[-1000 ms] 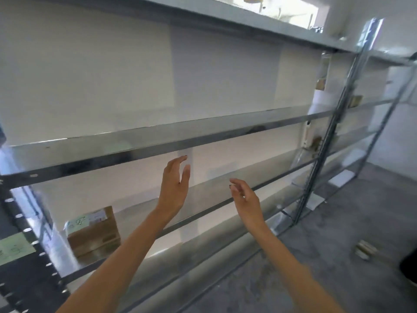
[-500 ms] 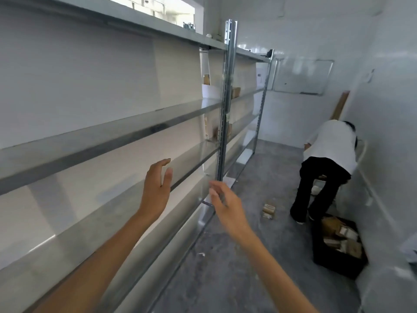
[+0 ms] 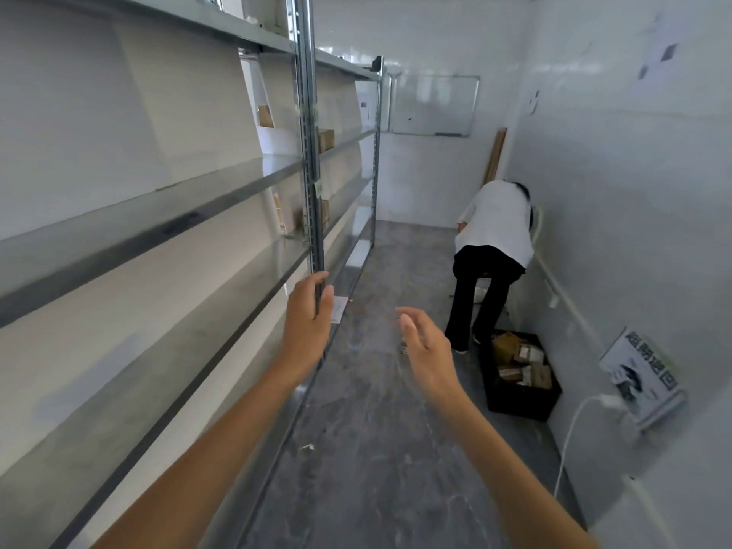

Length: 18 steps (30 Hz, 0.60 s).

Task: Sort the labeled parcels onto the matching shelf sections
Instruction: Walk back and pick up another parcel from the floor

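Ahead and to the right, the parcels (image 3: 523,364) waiting to be sorted lie heaped in a black crate (image 3: 515,402) on the floor (image 3: 376,410), against the right-hand wall. A person in a white top (image 3: 495,223) bends over just behind the crate. A few more boxes (image 3: 325,139) already sit on the far shelves, beyond the steel upright (image 3: 311,152) that divides the shelving (image 3: 158,215); the near shelf sections on the left look bare.

Both hands are raised and carry nothing. The left hand (image 3: 307,322) is loosely spread, its fingers in front of the foot of the upright; whether they touch it cannot be told. The right hand (image 3: 426,346) is spread too, fingers slightly curled, palm turned inward, over the open floor.

The crate lies forward and to the right of both hands, well apart from them, and the right hand is clearly the nearer. Its long side runs roughly along the aisle. Most likely the next step is a walk down the aisle and a reach downward into the crate, right hand leading, for one labeled parcel.
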Motion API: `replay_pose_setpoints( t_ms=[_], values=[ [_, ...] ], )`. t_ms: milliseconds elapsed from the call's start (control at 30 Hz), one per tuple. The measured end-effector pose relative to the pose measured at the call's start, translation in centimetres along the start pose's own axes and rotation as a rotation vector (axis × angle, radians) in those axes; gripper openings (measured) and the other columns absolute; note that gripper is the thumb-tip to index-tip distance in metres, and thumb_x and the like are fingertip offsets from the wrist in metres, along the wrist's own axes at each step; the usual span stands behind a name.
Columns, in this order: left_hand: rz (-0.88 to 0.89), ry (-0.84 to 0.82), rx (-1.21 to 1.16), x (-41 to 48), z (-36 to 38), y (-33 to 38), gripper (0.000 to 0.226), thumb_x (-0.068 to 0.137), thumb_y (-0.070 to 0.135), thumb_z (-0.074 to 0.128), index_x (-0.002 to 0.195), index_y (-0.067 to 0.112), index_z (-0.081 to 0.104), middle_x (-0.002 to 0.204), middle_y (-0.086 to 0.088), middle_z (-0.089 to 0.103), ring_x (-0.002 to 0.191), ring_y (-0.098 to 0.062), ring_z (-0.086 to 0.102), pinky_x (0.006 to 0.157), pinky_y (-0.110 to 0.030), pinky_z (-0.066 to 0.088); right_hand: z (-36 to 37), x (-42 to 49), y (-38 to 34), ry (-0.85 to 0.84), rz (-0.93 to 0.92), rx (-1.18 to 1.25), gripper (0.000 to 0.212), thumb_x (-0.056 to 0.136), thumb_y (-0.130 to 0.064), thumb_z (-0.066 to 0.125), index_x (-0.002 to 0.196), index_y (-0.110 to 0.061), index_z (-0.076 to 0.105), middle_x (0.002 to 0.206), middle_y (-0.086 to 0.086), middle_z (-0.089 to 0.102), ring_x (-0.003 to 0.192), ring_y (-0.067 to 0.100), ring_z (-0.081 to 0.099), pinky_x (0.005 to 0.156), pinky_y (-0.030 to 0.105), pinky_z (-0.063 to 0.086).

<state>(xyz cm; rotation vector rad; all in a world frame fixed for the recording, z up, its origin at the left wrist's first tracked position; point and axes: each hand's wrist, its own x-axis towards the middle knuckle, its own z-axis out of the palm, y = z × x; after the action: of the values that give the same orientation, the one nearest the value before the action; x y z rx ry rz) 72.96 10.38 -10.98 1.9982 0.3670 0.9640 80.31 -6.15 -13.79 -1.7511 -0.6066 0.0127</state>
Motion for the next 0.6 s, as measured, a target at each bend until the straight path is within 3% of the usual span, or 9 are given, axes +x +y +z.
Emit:
replay_pose_setpoints(
  t_ms=[67,300,400,467,600],
  values=[
    [-0.008,-0.039,-0.034,1.0,0.6,-0.7,0.037,0.098,0.026,0.041,0.131,0.009,0.048,0.134,-0.005,0.052,0.125,-0.016,0.046,0.104,-0.024,0.033,0.3,0.7,0.5,0.036,0.010,-0.014,0.024,0.098,-0.028,0.044,0.113,-0.020,0.061,0.100,-0.013,0.062,0.101,0.009,0.060,0.091,0.029,0.048],
    [0.024,-0.101,-0.043,4.6,1.8,-3.5,0.037,0.098,0.031,0.039,0.130,0.014,0.047,0.133,-0.006,0.051,0.125,-0.018,0.045,0.109,-0.038,0.036,1.1,3.4,1.3,0.125,0.029,-0.097,0.024,0.098,-0.028,0.044,0.112,-0.020,0.061,0.099,-0.010,0.065,0.084,0.005,0.060,0.069,0.007,0.042],
    [0.036,-0.139,-0.045,5.7,2.8,-4.6,0.037,0.098,0.031,0.039,0.130,0.015,0.047,0.133,-0.005,0.051,0.125,-0.019,0.046,0.109,-0.043,0.036,0.6,4.2,1.9,0.141,0.041,-0.107,0.023,0.099,-0.029,0.041,0.112,-0.024,0.059,0.101,-0.011,0.064,0.090,0.000,0.059,0.076,0.007,0.042],
    [0.027,-0.152,-0.048,6.4,3.8,-5.4,0.037,0.098,0.033,0.038,0.130,0.017,0.047,0.134,-0.004,0.051,0.127,-0.019,0.044,0.110,-0.045,0.035,-0.2,4.9,2.6,0.170,0.053,-0.125,0.027,0.098,-0.034,0.039,0.116,-0.025,0.057,0.110,-0.008,0.063,0.100,0.004,0.057,0.085,0.018,0.044],
    [0.010,-0.220,-0.030,7.7,6.3,-6.1,0.045,0.099,0.036,0.036,0.140,0.017,0.039,0.145,-0.004,0.043,0.135,-0.019,0.038,0.113,-0.044,0.031,-2.0,6.7,4.1,0.233,0.071,-0.146,0.030,0.099,-0.033,0.038,0.121,-0.022,0.056,0.114,-0.007,0.062,0.105,0.005,0.056,0.082,0.015,0.042]
  ],
)
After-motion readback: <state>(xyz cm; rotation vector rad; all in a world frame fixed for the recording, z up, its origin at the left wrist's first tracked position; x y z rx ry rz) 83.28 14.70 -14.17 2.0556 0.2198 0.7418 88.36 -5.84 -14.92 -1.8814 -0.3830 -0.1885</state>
